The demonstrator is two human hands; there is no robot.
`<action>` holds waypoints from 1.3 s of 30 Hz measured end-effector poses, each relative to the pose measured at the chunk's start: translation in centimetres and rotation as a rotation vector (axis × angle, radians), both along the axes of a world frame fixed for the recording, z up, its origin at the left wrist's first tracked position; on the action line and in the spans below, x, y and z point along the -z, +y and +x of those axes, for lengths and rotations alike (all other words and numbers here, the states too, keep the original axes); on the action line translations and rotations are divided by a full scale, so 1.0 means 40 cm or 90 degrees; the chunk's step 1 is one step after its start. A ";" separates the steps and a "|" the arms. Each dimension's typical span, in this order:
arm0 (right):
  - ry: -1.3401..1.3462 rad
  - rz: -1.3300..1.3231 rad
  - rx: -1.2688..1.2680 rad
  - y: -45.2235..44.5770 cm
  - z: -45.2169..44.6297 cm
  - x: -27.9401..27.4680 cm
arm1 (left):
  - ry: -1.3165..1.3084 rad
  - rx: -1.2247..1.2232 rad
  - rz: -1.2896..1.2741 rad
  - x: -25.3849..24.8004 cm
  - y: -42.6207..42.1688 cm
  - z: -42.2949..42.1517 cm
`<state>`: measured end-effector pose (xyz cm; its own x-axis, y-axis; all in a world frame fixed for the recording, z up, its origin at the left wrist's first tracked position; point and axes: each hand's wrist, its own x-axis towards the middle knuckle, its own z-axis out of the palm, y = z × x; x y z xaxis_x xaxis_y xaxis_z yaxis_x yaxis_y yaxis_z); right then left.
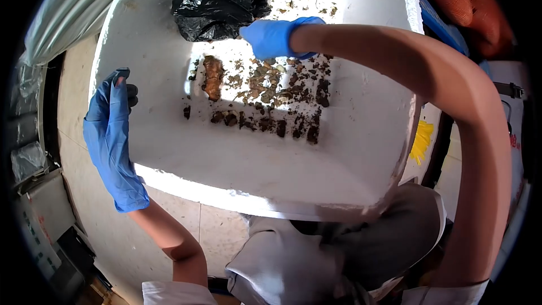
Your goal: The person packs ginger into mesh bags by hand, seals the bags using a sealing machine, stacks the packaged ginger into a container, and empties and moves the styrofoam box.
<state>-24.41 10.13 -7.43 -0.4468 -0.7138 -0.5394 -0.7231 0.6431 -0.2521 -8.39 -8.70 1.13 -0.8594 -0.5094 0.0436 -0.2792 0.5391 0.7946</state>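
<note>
A blue glove covers my left hand (110, 135), which is at the left rim of a white foam box (271, 181). Its fingers curl over that rim, and their tips look dark. Inside the box, my right hand (274, 38), also in a blue glove, is closed at the lower edge of a crumpled black plastic bag (217, 5). The right fingertips are largely hidden. Below the bag, small brown bits and pebble-like pieces (265, 82) litter the box floor. A longer orange-brown piece (213, 77) lies to their left.
Pale sheeting (79, 11) hangs at the upper left. Red mesh sacks (468, 5) lie beyond the box's right side, above a yellow fringed item (421, 140). My knees, in grey trousers (293, 254), are against the near side. Light tiles (175, 206) cover the floor.
</note>
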 end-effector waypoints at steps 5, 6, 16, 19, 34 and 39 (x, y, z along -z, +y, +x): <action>0.057 0.131 -0.050 0.162 -0.072 0.027 | 0.005 0.022 -0.005 -0.001 0.003 0.004; 0.073 0.127 -0.096 0.186 -0.077 0.033 | 0.000 0.020 -0.002 -0.003 0.005 0.004; 0.094 0.119 -0.102 0.253 -0.019 0.013 | -0.010 0.049 0.010 -0.010 0.010 0.005; -0.057 0.510 -0.232 0.256 0.006 -0.007 | -0.029 0.064 0.009 -0.002 0.001 0.004; 0.048 -0.249 0.191 0.310 -0.138 -0.123 | -0.343 0.957 -0.497 0.487 0.204 -0.232; 0.099 -0.231 0.093 0.297 -0.160 -0.091 | -0.433 0.946 -0.254 0.458 0.215 -0.231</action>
<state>-30.79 21.99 -3.78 -0.6133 -0.7685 -0.1823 -0.6787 0.6308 -0.3761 -17.65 -0.09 -17.20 -0.4673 0.6542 -0.5947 0.4094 0.7563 0.5103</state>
